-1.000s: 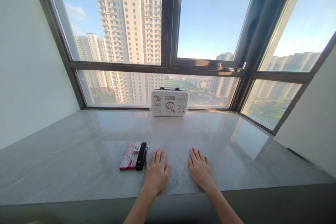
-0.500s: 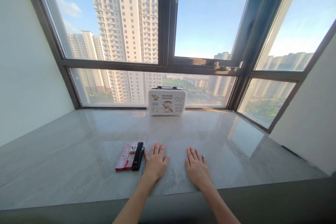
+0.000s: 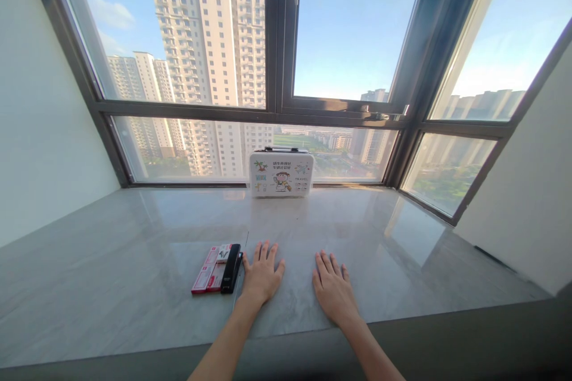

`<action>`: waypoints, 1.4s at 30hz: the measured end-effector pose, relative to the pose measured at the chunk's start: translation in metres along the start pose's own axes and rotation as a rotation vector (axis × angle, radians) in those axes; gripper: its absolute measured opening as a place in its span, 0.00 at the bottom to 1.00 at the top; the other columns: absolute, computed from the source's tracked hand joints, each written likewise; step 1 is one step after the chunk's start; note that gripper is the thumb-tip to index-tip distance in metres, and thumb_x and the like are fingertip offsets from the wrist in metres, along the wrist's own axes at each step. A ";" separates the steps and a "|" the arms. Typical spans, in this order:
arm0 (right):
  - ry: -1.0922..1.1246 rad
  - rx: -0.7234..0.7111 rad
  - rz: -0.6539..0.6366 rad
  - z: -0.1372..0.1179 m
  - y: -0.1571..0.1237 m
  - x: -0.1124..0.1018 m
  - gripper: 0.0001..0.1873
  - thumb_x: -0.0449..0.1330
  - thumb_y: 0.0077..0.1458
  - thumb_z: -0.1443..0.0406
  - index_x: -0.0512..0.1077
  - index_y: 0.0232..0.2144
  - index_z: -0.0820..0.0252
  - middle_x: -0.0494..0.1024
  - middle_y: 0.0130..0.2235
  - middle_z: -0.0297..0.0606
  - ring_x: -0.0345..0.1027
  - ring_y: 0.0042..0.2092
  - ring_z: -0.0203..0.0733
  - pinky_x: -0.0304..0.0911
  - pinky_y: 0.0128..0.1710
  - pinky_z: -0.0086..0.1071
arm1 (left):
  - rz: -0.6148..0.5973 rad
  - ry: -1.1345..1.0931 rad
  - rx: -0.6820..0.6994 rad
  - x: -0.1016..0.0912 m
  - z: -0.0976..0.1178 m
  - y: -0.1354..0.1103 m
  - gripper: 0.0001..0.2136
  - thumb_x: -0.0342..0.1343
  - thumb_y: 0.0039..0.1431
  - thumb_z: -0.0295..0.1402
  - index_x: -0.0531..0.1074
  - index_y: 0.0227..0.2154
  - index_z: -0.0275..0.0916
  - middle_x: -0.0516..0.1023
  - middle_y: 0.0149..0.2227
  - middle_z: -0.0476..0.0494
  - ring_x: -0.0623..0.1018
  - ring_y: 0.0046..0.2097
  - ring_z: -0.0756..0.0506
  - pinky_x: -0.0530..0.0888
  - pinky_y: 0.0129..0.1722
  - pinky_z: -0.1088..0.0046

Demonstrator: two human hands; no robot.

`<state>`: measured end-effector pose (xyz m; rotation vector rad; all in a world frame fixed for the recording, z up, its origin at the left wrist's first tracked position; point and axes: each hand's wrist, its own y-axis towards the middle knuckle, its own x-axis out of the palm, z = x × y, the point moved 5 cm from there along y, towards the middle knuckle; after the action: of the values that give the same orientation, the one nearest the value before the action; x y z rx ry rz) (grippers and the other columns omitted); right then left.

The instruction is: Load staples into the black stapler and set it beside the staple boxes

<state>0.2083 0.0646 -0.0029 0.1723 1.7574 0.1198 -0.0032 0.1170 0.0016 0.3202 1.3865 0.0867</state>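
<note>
My left hand (image 3: 261, 277) lies flat on the grey marble-look sill (image 3: 295, 309), fingers spread, holding nothing. Just left of its little finger is a black stapler (image 3: 230, 269); I cannot tell whether they touch. Beside the stapler lie flat red-and-white boxes (image 3: 206, 271), with a small white box (image 3: 223, 253) bearing a dark staple picture at their far end. My right hand (image 3: 333, 289) rests palm down on the sill to the right, its fingers stretched out and nothing in them.
A white carry case (image 3: 281, 174) with cartoon prints and a black handle stands upright at the back against the window. Dark window frames (image 3: 187, 109) border the sill at the back. White walls rise at left and right, and the sill's front edge runs under my wrists.
The whole view has shifted slightly, so everything appears a little further left. Both hands, the stapler, the boxes and the case keep their places on the sill.
</note>
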 end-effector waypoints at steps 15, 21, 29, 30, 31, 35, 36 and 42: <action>0.007 0.001 -0.005 0.001 0.000 0.003 0.33 0.37 0.67 0.54 0.50 0.71 0.52 0.47 0.72 0.34 0.33 0.73 0.49 0.30 0.69 0.50 | 0.047 -0.010 -0.037 -0.011 0.002 -0.028 0.26 0.37 0.69 0.45 0.56 0.67 0.49 0.54 0.71 0.45 0.51 0.72 0.37 0.44 0.68 0.43; -0.005 0.000 0.008 0.000 -0.001 0.003 0.33 0.38 0.67 0.55 0.50 0.71 0.54 0.48 0.72 0.35 0.33 0.73 0.49 0.29 0.69 0.50 | 0.067 -0.009 -0.051 -0.012 0.006 -0.039 0.26 0.36 0.69 0.45 0.57 0.67 0.46 0.55 0.71 0.42 0.50 0.72 0.36 0.44 0.67 0.41; -0.005 -0.006 0.024 0.000 -0.001 0.002 0.32 0.38 0.67 0.55 0.51 0.70 0.53 0.49 0.72 0.35 0.34 0.73 0.49 0.30 0.69 0.49 | 0.075 -0.015 -0.051 -0.008 0.006 -0.030 0.25 0.38 0.69 0.42 0.58 0.66 0.46 0.55 0.71 0.40 0.50 0.71 0.35 0.45 0.66 0.37; -0.003 -0.007 0.025 0.000 -0.001 0.002 0.32 0.38 0.67 0.54 0.51 0.70 0.53 0.48 0.72 0.35 0.34 0.73 0.49 0.30 0.69 0.49 | 0.075 -0.015 -0.050 -0.007 0.006 -0.029 0.25 0.38 0.69 0.42 0.58 0.66 0.46 0.55 0.71 0.40 0.49 0.71 0.35 0.44 0.66 0.37; 0.000 -0.007 0.022 0.000 -0.001 0.002 0.32 0.38 0.67 0.54 0.51 0.70 0.53 0.48 0.72 0.35 0.34 0.73 0.49 0.30 0.69 0.49 | 0.074 -0.014 -0.049 -0.006 0.005 -0.028 0.25 0.38 0.69 0.42 0.58 0.66 0.46 0.54 0.71 0.40 0.49 0.71 0.35 0.44 0.66 0.37; 0.003 -0.005 0.009 0.000 -0.001 0.004 0.33 0.38 0.67 0.54 0.50 0.71 0.53 0.48 0.72 0.36 0.34 0.73 0.50 0.29 0.69 0.49 | 0.068 -0.010 -0.049 -0.002 0.003 -0.024 0.25 0.38 0.69 0.43 0.57 0.66 0.47 0.55 0.71 0.39 0.49 0.71 0.36 0.43 0.66 0.38; 0.002 -0.006 0.012 0.000 0.000 0.004 0.32 0.38 0.67 0.55 0.50 0.70 0.53 0.48 0.72 0.36 0.34 0.73 0.50 0.30 0.69 0.50 | 0.066 -0.010 -0.048 -0.001 0.002 -0.023 0.25 0.39 0.69 0.43 0.57 0.66 0.47 0.55 0.71 0.39 0.49 0.71 0.36 0.43 0.66 0.38; 0.010 -0.013 0.030 0.000 0.000 0.003 0.32 0.38 0.67 0.55 0.51 0.70 0.53 0.49 0.72 0.36 0.35 0.73 0.51 0.31 0.68 0.51 | 0.052 -0.003 -0.038 0.002 0.000 -0.014 0.25 0.39 0.69 0.44 0.57 0.66 0.47 0.54 0.71 0.40 0.49 0.71 0.35 0.44 0.65 0.36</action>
<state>0.2081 0.0651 -0.0060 0.1885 1.7638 0.1539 -0.0047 0.1038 -0.0044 0.3247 1.3719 0.1558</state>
